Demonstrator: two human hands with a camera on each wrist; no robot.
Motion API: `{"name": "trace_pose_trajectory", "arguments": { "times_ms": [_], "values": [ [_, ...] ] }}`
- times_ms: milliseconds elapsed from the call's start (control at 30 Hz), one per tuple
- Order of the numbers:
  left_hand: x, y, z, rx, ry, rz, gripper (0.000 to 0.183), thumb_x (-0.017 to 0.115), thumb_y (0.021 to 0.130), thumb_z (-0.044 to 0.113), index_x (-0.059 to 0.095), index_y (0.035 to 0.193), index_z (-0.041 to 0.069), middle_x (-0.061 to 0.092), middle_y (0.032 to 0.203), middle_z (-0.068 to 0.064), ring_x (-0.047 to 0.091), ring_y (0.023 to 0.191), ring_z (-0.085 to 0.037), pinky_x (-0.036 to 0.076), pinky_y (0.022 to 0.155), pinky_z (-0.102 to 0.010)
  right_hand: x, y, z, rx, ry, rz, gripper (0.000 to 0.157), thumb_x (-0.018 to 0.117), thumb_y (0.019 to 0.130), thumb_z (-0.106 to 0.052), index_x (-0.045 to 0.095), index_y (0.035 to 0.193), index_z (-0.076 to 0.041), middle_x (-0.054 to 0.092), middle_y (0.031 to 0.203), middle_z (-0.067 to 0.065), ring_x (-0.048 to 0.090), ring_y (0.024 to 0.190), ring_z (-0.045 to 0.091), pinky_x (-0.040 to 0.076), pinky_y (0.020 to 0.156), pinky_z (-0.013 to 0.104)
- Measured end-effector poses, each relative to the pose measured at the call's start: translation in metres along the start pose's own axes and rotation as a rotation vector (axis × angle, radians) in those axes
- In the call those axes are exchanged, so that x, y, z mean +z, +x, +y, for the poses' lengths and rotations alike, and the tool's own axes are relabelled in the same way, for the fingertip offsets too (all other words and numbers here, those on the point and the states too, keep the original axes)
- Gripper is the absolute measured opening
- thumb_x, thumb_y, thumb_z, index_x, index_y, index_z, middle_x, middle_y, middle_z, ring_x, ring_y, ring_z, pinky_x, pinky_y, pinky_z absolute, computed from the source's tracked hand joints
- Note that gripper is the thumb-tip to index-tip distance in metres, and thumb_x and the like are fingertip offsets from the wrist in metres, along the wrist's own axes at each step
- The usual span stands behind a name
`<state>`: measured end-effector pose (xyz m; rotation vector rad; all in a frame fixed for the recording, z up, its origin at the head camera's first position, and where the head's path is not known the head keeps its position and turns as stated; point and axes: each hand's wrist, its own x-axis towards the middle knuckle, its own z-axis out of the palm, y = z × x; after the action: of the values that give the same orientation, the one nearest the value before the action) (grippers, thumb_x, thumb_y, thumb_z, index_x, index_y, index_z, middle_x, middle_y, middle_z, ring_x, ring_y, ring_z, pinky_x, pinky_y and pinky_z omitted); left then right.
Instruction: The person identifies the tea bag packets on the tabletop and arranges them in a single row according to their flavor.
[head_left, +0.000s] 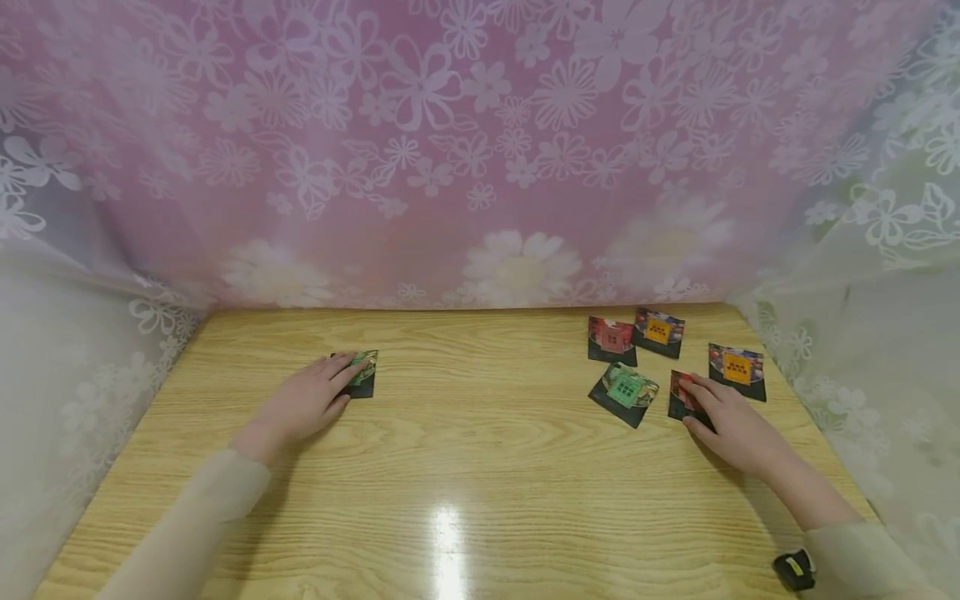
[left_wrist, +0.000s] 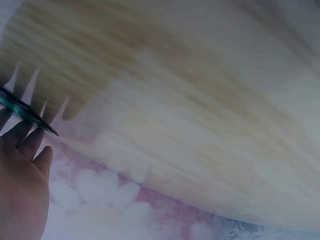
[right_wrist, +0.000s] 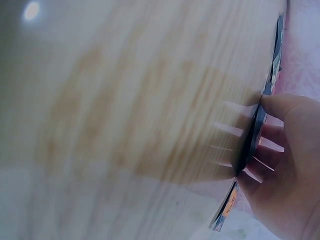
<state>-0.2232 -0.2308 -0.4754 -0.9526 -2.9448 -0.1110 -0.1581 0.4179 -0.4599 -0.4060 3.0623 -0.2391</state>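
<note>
On the left of the table, my left hand (head_left: 311,398) rests its fingers on a small black-and-green sachet (head_left: 365,382). The fingers look fairly straight in the left wrist view, where the sachet (left_wrist: 22,111) appears edge-on beneath them. Over to the right, my right hand (head_left: 738,429) holds a black-and-red sachet (head_left: 678,396) between thumb and fingers, covering much of it. Seen from the right wrist, thumb and fingers reach opposite ends of that sachet (right_wrist: 252,132). Close to this hand lie a green-labelled sachet (head_left: 624,390) and an orange-labelled sachet (head_left: 738,368).
Another red-labelled sachet (head_left: 612,340) and another orange-labelled one (head_left: 658,332) lie near the table's back edge. A small black object with a yellow mark (head_left: 793,570) is beside the right sleeve. Flowered curtains (head_left: 517,167) hang behind and at both sides of the wooden table (head_left: 487,433).
</note>
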Motion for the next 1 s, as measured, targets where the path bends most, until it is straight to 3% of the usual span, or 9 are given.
{"name": "trace_pose_trajectory", "arguments": {
  "times_ms": [400,1000],
  "values": [
    [-0.003,-0.011,-0.025,-0.016,-0.013,0.007,0.058,0.062,0.106,0.015,0.047,0.160,0.007,0.048,0.162,-0.024,0.050,0.145,-0.050,0.042,0.122,-0.063,-0.002,0.000,-0.001,0.005,0.007,-0.006,0.064,0.071,0.103,-0.022,0.047,0.151,0.012,0.040,0.157,0.039,0.043,0.137,0.063,0.042,0.110,0.076],
    [-0.010,-0.016,-0.036,-0.040,0.004,-0.007,0.060,0.063,0.104,0.013,0.046,0.161,0.009,0.047,0.163,-0.025,0.052,0.142,-0.054,0.046,0.116,-0.067,-0.003,0.000,-0.003,0.010,0.009,-0.012,0.064,0.071,0.103,-0.022,0.047,0.151,0.012,0.040,0.157,0.039,0.042,0.137,0.062,0.042,0.110,0.077]
  ]
}}
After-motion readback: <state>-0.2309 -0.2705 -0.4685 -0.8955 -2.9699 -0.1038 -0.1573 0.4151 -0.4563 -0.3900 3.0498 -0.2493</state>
